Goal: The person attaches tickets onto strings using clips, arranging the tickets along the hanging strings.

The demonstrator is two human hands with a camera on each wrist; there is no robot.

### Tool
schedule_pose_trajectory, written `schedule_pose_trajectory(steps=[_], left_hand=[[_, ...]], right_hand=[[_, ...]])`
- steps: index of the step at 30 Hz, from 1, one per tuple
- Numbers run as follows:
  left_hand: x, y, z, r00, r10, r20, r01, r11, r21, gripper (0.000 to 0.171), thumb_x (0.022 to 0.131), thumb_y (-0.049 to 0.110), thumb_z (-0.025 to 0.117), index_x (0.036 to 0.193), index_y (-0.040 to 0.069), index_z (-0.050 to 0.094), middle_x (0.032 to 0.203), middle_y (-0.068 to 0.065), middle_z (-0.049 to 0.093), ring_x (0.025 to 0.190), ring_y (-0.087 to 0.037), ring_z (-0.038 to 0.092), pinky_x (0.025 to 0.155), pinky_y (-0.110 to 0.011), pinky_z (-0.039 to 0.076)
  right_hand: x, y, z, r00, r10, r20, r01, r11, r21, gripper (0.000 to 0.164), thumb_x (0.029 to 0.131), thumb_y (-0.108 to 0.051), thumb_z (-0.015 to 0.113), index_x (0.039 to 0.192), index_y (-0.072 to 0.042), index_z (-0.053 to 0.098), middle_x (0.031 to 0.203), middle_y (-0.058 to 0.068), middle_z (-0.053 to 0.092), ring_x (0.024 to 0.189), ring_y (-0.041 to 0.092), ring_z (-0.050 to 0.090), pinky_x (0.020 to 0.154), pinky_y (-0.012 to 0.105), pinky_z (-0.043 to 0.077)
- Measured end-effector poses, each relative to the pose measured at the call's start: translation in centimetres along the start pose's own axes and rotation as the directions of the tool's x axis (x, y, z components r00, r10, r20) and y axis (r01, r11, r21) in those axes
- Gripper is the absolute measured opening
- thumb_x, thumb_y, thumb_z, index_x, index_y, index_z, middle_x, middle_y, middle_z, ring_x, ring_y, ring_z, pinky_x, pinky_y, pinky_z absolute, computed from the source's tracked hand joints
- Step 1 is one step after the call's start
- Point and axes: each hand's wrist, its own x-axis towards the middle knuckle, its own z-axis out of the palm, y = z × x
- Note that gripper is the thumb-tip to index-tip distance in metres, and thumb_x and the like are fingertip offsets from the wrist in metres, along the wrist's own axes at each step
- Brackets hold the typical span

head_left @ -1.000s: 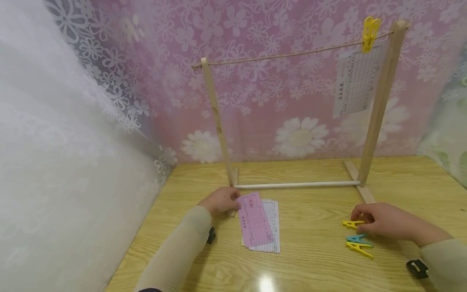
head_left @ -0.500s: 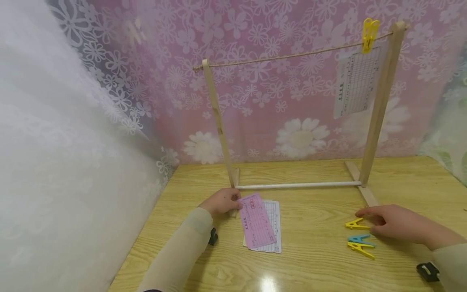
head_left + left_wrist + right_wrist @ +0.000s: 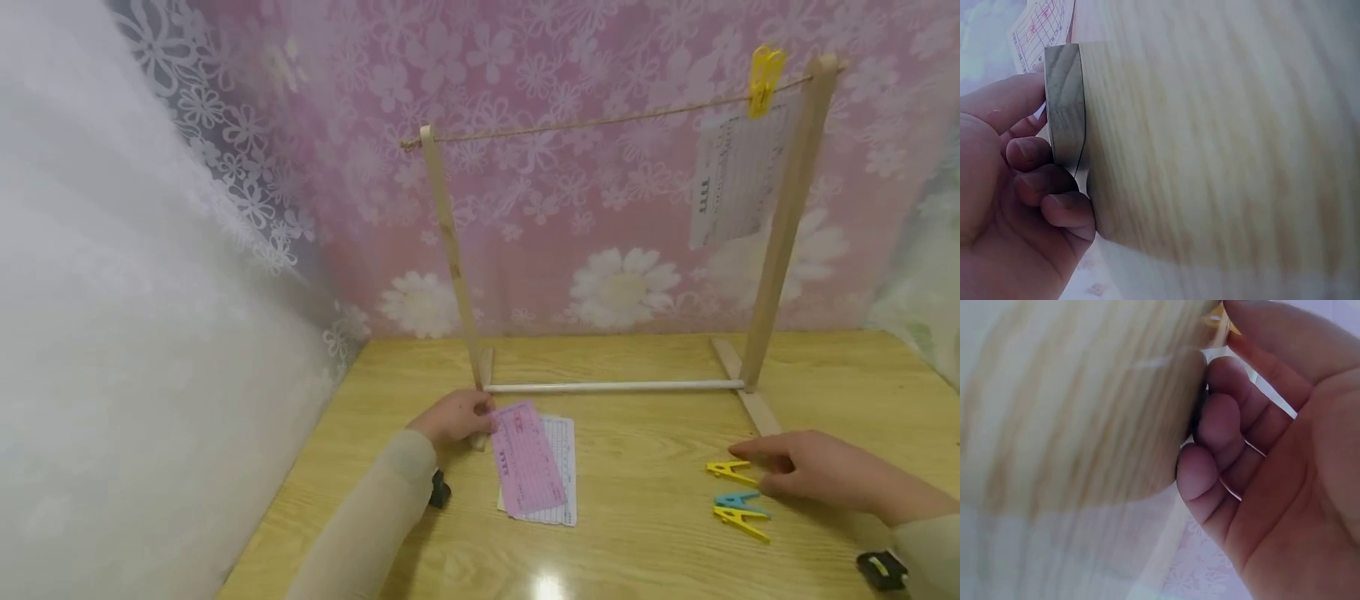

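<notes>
Judging by how things lay, the work was at an early stage. One hung slip (image 3: 738, 179) was on the cord (image 3: 555, 128) near the right post (image 3: 791, 217), held by a clipped yellow peg (image 3: 763, 83); the loose papers and pegs on the desk (image 3: 637, 554) looked to be what was left.

The pink slip (image 3: 528, 462) lay askew over a white slip (image 3: 564, 479), both printed, the pink one with a red mark near its top. A pale edge showed at the lower left (perhaps another sheet, though too little was visible).

The left hand (image 3: 456, 415) was at the pink slip's upper left corner; whether its grip pinched the paper or merely touched it could not be told, the wooden foot (image 3: 1065, 106) partly blocking the left wrist view. The right hand's (image 3: 821, 471) grip was unclosed, forefinger and thumb apart beside the upper yellow peg (image 3: 726, 472). Nearer the person lay the blue peg (image 3: 735, 501) and the lower yellow peg (image 3: 741, 525).
</notes>
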Motion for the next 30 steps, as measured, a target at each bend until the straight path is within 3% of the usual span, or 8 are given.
schedule_pose_trajectory(steps=[3,8,14,17,21,24,26,30], left_hand=[[-0.32,0.06,0.03,1.000,0.002,0.007,-0.002,1.000,-0.006,0.008,0.094,0.025,0.073,0.093,0.020,0.067,0.087,0.003,0.065,0.075,-0.014,0.058,0.067,-0.031,0.048],[-0.31,0.33,-0.14,1.000,0.002,-0.008,-0.002,1.000,-0.016,0.008,0.095,0.025,0.073,0.092,0.020,0.067,0.088,0.002,0.064,0.076,-0.015,0.057,0.067,-0.032,0.047],[-0.05,0.36,0.00,1.000,-0.001,-0.011,0.001,1.000,-0.015,0.008,0.095,0.025,0.073,0.092,0.021,0.067,0.087,0.002,0.064,0.074,-0.015,0.055,0.066,-0.031,0.046],[-0.11,0.19,0.25,1.000,0.003,-0.003,-0.003,1.000,0.002,0.008,0.094,0.025,0.073,0.093,0.020,0.068,0.086,0.003,0.064,0.074,-0.014,0.055,0.065,-0.030,0.046],[-0.23,0.19,0.33,1.000,0.001,-0.004,-0.001,1.000,-0.002,0.008,0.094,0.024,0.074,0.092,0.020,0.068,0.085,0.002,0.064,0.074,-0.014,0.055,0.065,-0.031,0.046],[-0.21,0.35,0.27,1.000,-0.011,-0.007,0.011,1.000,-0.018,0.008,0.095,0.024,0.073,0.092,0.020,0.067,0.086,0.002,0.064,0.074,-0.015,0.056,0.065,-0.031,0.047],[-0.15,0.43,0.24,1.000,-0.021,-0.007,0.021,0.999,-0.029,0.008,0.095,0.025,0.073,0.092,0.020,0.068,0.087,0.001,0.065,0.074,-0.016,0.057,0.065,-0.032,0.048],[-0.04,0.43,0.24,0.999,-0.030,-0.011,0.030,0.999,-0.031,0.008,0.095,0.025,0.073,0.092,0.020,0.067,0.087,0.001,0.065,0.074,-0.015,0.057,0.065,-0.032,0.048]], right_hand=[[0.07,-0.07,0.13,1.000,-0.019,-0.011,0.019,1.000,-0.004,0.050,0.096,-0.046,0.066,0.139,-0.021,0.063,0.128,-0.001,0.068,0.096,-0.003,0.059,0.071,0.026,0.049],[0.12,-0.17,0.11,0.997,-0.080,-0.018,0.081,0.995,0.051,0.048,0.099,-0.036,0.067,0.141,-0.014,0.062,0.120,-0.006,0.068,0.071,-0.003,0.048,0.062,0.025,0.038],[0.05,-0.27,0.18,0.997,-0.077,-0.001,0.077,0.992,0.100,0.050,0.099,-0.034,0.067,0.141,-0.009,0.060,0.076,-0.015,0.054,0.063,-0.002,0.041,0.058,0.026,0.034],[0.10,-0.28,0.33,0.998,-0.060,0.017,0.057,0.991,0.119,0.052,0.098,-0.036,0.067,0.142,-0.008,0.059,0.069,-0.014,0.048,0.060,0.000,0.039,0.056,0.027,0.033],[0.31,-0.31,0.36,0.999,-0.034,0.000,0.034,0.998,0.045,0.052,0.097,-0.043,0.067,0.139,-0.014,0.063,0.096,-0.008,0.070,0.073,-0.004,0.052,0.061,0.027,0.043],[0.45,-0.35,0.25,0.999,-0.027,-0.024,0.026,0.999,-0.030,0.048,0.096,-0.046,0.067,0.135,-0.018,0.066,0.118,-0.005,0.071,0.090,-0.003,0.060,0.069,0.029,0.051],[0.50,-0.47,0.17,0.999,-0.027,-0.032,0.025,0.999,-0.044,0.047,0.096,-0.044,0.067,0.134,-0.017,0.066,0.113,-0.007,0.072,0.089,-0.003,0.061,0.069,0.030,0.051],[0.63,-0.82,0.18,0.999,0.003,-0.046,-0.004,1.000,-0.009,0.043,0.097,-0.038,0.069,0.133,-0.015,0.066,0.080,-0.013,0.061,0.064,-0.003,0.046,0.055,0.026,0.039]])
